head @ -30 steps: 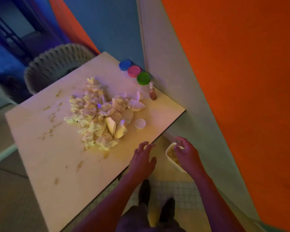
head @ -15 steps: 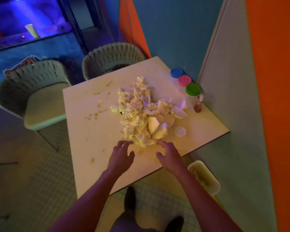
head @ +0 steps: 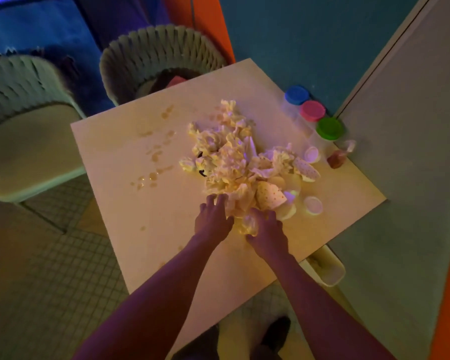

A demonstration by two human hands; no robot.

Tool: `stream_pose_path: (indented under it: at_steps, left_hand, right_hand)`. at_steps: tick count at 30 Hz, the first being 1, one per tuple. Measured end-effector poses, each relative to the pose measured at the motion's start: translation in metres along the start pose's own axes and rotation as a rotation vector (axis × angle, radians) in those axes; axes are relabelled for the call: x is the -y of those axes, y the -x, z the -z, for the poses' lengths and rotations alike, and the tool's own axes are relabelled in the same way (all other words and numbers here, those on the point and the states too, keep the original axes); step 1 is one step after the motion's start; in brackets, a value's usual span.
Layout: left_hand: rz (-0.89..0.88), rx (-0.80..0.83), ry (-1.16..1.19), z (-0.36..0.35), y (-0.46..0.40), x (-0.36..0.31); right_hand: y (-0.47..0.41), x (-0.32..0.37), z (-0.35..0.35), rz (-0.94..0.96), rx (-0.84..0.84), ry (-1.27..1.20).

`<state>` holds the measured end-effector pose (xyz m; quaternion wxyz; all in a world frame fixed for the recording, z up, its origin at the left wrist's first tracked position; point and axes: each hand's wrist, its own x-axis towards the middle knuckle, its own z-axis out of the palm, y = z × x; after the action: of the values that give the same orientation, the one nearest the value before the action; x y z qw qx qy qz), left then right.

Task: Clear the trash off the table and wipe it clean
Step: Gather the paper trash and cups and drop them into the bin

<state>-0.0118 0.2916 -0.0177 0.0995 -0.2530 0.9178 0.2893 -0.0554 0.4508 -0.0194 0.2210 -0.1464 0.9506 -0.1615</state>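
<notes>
On table (head: 146, 229) | both hands' grip spread: left hand (head: 212, 219), right hand (head: 268, 233) touching trash pile (head: 229, 162)

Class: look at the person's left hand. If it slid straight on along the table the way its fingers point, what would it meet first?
The left hand points into the heap of crumpled pale paper napkins; its fingertips already seem to touch the near edge, though the dim light leaves this unsure.

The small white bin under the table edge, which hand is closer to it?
Right. The right hand is at the near end of the trash pile, toward the bin; the left hand lies farther away.
</notes>
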Motion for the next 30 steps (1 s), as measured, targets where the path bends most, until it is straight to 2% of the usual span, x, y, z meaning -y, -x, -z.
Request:
stream_pose_path:
  at_steps: [7,14,20,24,27,30]
  left_hand:
    - [-0.021,0.002,0.058,-0.004,-0.019,0.014]
    - [-0.038,-0.072,0.210,0.010,-0.002,0.035]
    - [0.004,-0.110,0.210,0.025,0.027,0.051]
    - [0.153,-0.130,0.300,0.040,0.051,0.050]
    - [0.271,-0.101,0.501,0.049,0.070,0.045]
    - [0.259,-0.033,0.533,0.058,0.085,0.049]
  right_hand:
    - [-0.007,0.005,-0.017,-0.070,-0.090,0.015]
    - [0.008,0.010,-0.014,-0.159,-0.223,-0.395]
    - [0.031,0.008,-0.009,-0.334,-0.182,-0.642]
    - [0.058,0.011,-0.005,-0.442,-0.157,-0.805]
    - [0.079,0.012,-0.004,-0.510,-0.050,-1.015]
    - [0.100,0.015,-0.007,-0.525,0.073,-1.194]
